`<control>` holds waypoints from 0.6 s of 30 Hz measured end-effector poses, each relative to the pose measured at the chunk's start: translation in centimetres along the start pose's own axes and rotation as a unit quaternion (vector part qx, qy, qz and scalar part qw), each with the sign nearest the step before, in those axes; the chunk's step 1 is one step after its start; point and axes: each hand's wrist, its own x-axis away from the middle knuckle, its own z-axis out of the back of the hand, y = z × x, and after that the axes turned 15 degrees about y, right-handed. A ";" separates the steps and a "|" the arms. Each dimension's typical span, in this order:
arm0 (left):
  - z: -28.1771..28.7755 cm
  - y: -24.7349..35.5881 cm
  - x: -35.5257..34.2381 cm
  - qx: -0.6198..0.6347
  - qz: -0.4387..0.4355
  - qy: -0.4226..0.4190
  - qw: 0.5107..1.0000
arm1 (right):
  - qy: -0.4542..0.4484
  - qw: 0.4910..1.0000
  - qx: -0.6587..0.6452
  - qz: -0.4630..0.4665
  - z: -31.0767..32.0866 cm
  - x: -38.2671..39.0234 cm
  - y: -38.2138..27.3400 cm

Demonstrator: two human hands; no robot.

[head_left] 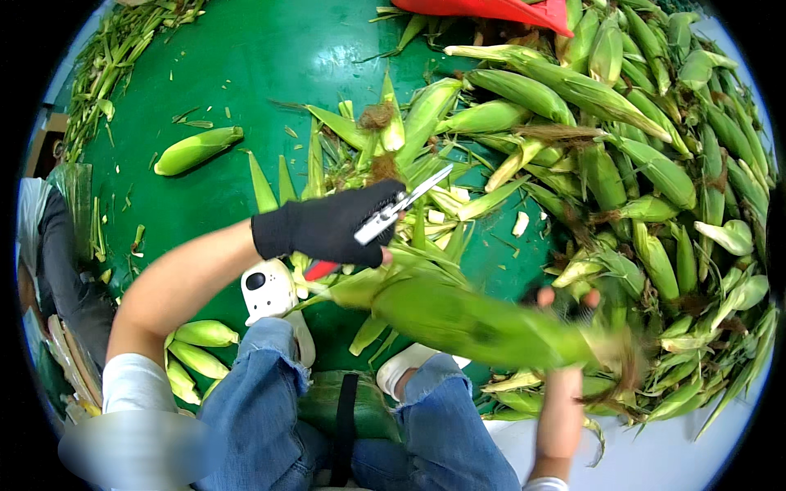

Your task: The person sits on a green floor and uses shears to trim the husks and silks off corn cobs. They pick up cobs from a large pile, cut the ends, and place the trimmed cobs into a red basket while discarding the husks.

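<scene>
My left hand (332, 225), in a black glove with bare fingertips, is closed around pruning shears (403, 204). Their silver blades point up and to the right, and part of a red handle shows below the glove. A large green ear of corn (471, 319), still in its husk, lies across in front of my knees, smeared by motion. My right hand (566, 301) grips it near its brown silk end, fingers curled over the far side; the palm is hidden behind the husk. Cut husk leaves and stalk pieces (434, 217) lie just beyond the shears.
A big heap of unhusked corn (655, 164) fills the right side, with a red object (499, 10) at its far edge. One ear (198, 150) lies alone on the green floor (246, 74). Several trimmed ears (201, 356) sit by my left leg; plant scraps (123, 57) are piled far left.
</scene>
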 end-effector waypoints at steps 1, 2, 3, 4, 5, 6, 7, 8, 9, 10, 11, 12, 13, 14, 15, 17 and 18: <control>-1.3 -1.2 0.5 -0.020 -0.031 0.033 0.999 | -0.028 0.993 -0.109 0.034 1.7 -2.3 1.5; -2.6 -3.1 0.8 -0.024 -0.050 0.047 0.997 | -0.067 0.972 -0.218 0.062 3.3 -4.5 3.0; -3.6 -4.3 0.7 -0.030 -0.071 0.060 0.995 | -0.062 0.938 -0.318 0.122 3.6 -7.2 6.2; -4.1 -4.5 1.1 -0.072 0.017 0.051 0.996 | 0.079 0.940 -0.310 0.115 3.5 -9.1 8.8; -4.4 -6.2 1.6 -0.068 0.025 0.038 0.997 | 0.228 0.921 -0.299 0.101 3.5 -9.7 11.8; -5.4 -9.2 2.8 0.053 0.083 0.062 0.993 | 0.179 0.951 -0.215 0.134 3.7 -10.5 13.9; -6.0 -10.9 3.3 0.169 0.130 0.084 0.973 | 0.124 0.968 -0.125 0.178 3.3 -11.5 14.7; -6.8 -10.6 3.4 0.179 0.163 0.095 0.966 | 0.111 0.977 -0.053 0.175 2.3 -12.1 15.0; -7.1 -10.1 3.1 0.028 0.130 0.096 0.986 | 0.171 0.951 0.093 0.239 1.8 -12.6 15.0; -8.2 -10.1 2.9 0.038 0.128 0.122 0.984 | 0.227 0.897 0.237 0.295 1.3 -12.9 14.9; -9.0 -10.6 2.6 0.046 0.123 0.155 0.979 | 0.270 0.818 0.374 0.344 0.7 -13.7 14.4; -9.5 -10.8 2.4 0.054 0.150 0.172 0.972 | 0.306 0.805 0.368 0.350 0.5 -13.9 13.8; -9.3 -11.1 2.2 0.090 0.169 0.175 0.966 | 0.342 0.791 0.361 0.355 0.5 -14.0 12.8; -9.5 -11.1 1.9 0.128 0.191 0.172 0.958 | 0.372 0.692 0.441 0.435 2.1 -14.2 12.3; -9.3 -11.2 1.9 0.165 0.213 0.173 0.947 | 0.363 0.740 0.417 0.384 2.8 -14.7 12.2; -9.7 -13.6 1.7 0.144 0.210 0.154 0.955 | 0.345 0.820 0.361 0.278 3.7 -15.7 11.8; -9.9 -13.8 1.4 0.110 0.198 0.151 0.962 | 0.313 0.825 0.391 0.262 3.7 -16.2 10.9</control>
